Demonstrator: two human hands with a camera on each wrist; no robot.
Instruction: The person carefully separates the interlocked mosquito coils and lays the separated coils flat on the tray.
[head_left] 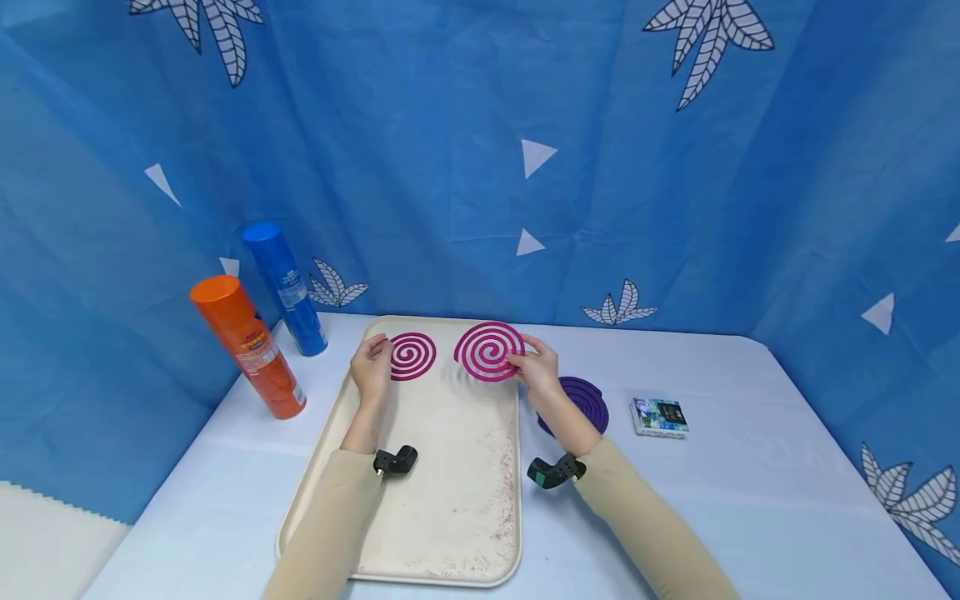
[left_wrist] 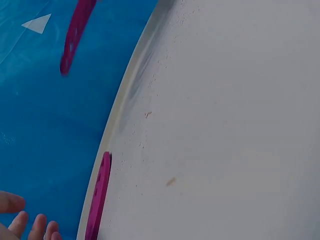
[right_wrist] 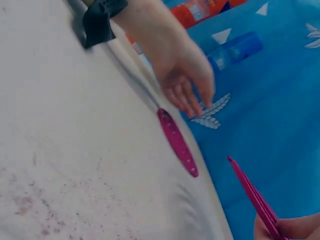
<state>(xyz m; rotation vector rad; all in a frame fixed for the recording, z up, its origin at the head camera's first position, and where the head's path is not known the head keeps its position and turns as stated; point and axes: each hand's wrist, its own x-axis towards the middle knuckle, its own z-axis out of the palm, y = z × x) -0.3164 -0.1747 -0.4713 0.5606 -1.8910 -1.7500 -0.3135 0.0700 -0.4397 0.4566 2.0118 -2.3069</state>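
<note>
My right hand (head_left: 542,372) pinches a magenta spiral mosquito coil (head_left: 489,352) by its right edge, holding it above the far right part of a cream tray (head_left: 435,500). In the right wrist view this coil (right_wrist: 252,197) is seen nearly edge-on between thumb and fingers. A second magenta mosquito coil (right_wrist: 177,142) lies flat at the tray's far left. Beside it is my left hand (head_left: 372,371), fingers loosely bent and apart from the coil in the right wrist view. A purple coil (head_left: 587,402) lies right of the tray, partly hidden by my right forearm.
An orange spray can (head_left: 247,346) and a blue spray can (head_left: 285,287) stand left of the tray. A small patterned box (head_left: 660,417) lies on the white table at right. Blue curtain (head_left: 450,167) hangs behind the table.
</note>
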